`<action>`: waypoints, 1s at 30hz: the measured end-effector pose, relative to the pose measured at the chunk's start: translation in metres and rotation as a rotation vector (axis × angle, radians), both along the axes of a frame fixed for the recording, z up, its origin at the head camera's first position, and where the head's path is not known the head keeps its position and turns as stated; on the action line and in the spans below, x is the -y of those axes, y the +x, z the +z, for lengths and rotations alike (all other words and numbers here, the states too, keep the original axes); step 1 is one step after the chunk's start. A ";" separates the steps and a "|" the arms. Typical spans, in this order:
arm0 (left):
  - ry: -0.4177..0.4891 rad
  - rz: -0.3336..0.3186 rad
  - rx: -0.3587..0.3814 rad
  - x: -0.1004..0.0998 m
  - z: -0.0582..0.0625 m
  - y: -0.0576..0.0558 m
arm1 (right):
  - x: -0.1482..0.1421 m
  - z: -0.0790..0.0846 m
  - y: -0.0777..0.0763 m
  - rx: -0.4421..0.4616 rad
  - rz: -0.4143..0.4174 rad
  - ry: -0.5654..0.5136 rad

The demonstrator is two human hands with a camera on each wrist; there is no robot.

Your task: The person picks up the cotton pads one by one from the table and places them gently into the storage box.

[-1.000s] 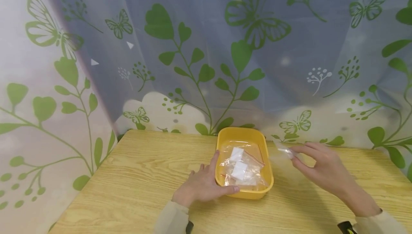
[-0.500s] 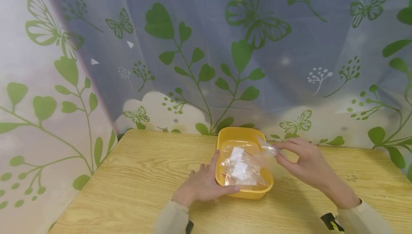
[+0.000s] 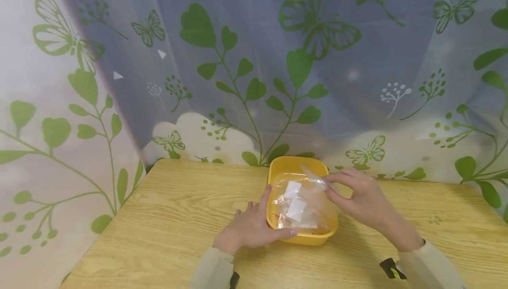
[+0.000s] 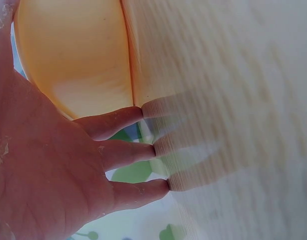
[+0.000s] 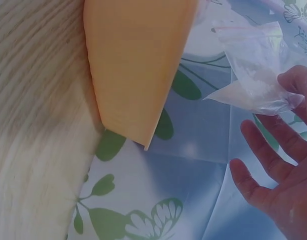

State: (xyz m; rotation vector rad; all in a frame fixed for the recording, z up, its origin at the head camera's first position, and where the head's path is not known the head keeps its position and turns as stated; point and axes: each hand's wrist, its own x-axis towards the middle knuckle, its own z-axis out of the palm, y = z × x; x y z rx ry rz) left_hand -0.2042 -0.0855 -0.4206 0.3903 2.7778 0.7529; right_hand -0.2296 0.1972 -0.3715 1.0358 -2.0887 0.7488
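Note:
A yellow plastic tub (image 3: 332, 231) stands on the table near the curtain. Inside lie several clear zip bags (image 3: 283, 225) with white labels. My left hand (image 3: 254, 227) rests against the tub's near left corner, index finger along the left rim and thumb across the front one. The left wrist view shows the other fingers (image 4: 126, 152) straight, their tips on the table. Between thumb and index finger my right hand (image 3: 363, 198) pinches a clear zip bag (image 3: 315, 181), held over the tub's right side. In the right wrist view this bag (image 5: 253, 75) hangs tilted; its remaining fingers are spread.
Wood-grain table (image 3: 174, 205) extends on both sides of the tub. Directly behind the table's far edge hangs a curtain (image 3: 222, 103) printed with green leaves and butterflies. A dark strap piece (image 3: 392, 268) shows by the right sleeve.
My right hand has moved left with the pinched zip bag, from beside the tub to over it. The left hand and the tub have stayed in place.

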 end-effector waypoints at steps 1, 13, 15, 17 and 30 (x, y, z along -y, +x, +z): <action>-0.001 0.000 0.001 0.000 0.000 0.000 | 0.001 -0.001 0.000 -0.006 -0.001 -0.002; 0.000 -0.002 0.016 -0.001 0.002 0.000 | 0.013 -0.011 -0.004 0.119 -0.065 0.071; -0.004 -0.003 0.014 -0.001 0.002 0.000 | 0.014 -0.013 -0.003 0.153 -0.087 0.108; -0.004 -0.003 0.015 -0.001 0.002 0.000 | 0.014 -0.014 -0.002 0.189 -0.103 0.147; -0.006 0.004 0.017 0.000 0.001 0.000 | 0.020 -0.018 0.008 0.395 -0.121 0.528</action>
